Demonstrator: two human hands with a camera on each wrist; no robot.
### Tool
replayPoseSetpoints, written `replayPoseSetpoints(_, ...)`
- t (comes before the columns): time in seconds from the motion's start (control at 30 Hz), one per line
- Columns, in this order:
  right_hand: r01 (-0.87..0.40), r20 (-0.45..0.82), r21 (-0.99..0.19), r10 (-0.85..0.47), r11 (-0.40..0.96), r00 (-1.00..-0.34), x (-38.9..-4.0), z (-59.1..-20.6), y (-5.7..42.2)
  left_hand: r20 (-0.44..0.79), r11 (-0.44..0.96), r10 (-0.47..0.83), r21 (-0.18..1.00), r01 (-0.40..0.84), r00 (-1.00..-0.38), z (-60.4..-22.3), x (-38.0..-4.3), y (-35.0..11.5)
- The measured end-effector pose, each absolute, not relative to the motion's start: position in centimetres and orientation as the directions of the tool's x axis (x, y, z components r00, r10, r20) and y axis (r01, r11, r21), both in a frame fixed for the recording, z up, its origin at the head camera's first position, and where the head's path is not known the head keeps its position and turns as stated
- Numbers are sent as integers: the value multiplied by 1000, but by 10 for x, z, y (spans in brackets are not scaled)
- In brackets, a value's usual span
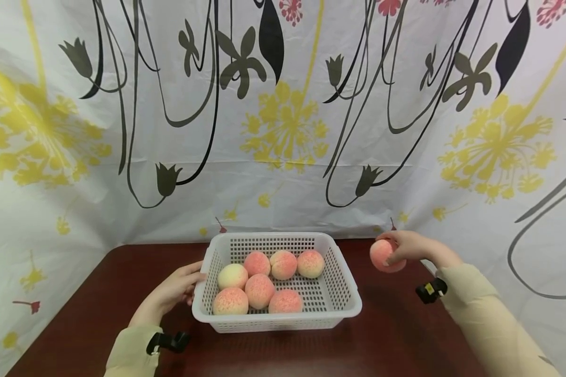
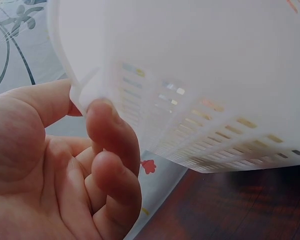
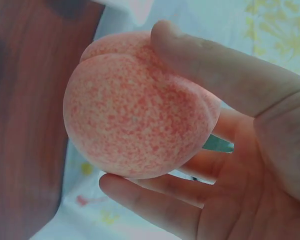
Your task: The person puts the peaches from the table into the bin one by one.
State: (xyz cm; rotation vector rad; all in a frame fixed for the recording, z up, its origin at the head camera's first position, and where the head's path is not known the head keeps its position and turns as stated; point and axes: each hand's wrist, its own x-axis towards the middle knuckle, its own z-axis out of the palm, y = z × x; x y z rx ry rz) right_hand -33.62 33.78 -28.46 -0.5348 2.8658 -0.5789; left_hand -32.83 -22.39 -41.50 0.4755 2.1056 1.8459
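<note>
A white plastic basket (image 1: 275,323) with slotted walls stands on the table, and several pink and yellow peaches (image 1: 259,291) lie in it, mostly toward its left and back. My left hand (image 1: 179,287) grips the basket's left rim, its thumb and curled fingers on the edge in the left wrist view. To the right of the basket, my right hand (image 1: 407,247) holds a speckled pink peach (image 3: 135,110) between the thumb and fingers, above the table's right side. The right wrist view shows the cleft of that peach near the thumb tip.
The dark red-brown table (image 1: 382,335) extends to both sides and in front of the basket. Behind it hangs a white curtain (image 1: 283,209) printed with yellow flowers and dark stems. A black wrist strap with a small device (image 1: 431,290) sits on the right sleeve.
</note>
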Motion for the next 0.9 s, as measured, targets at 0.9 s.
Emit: replayPoseSetpoints(0.9, -468, -255, -302, -544, 831, -800, -364, -294, 186, -6, 119, 434, 992, 51, -901, -417, -330, -225)
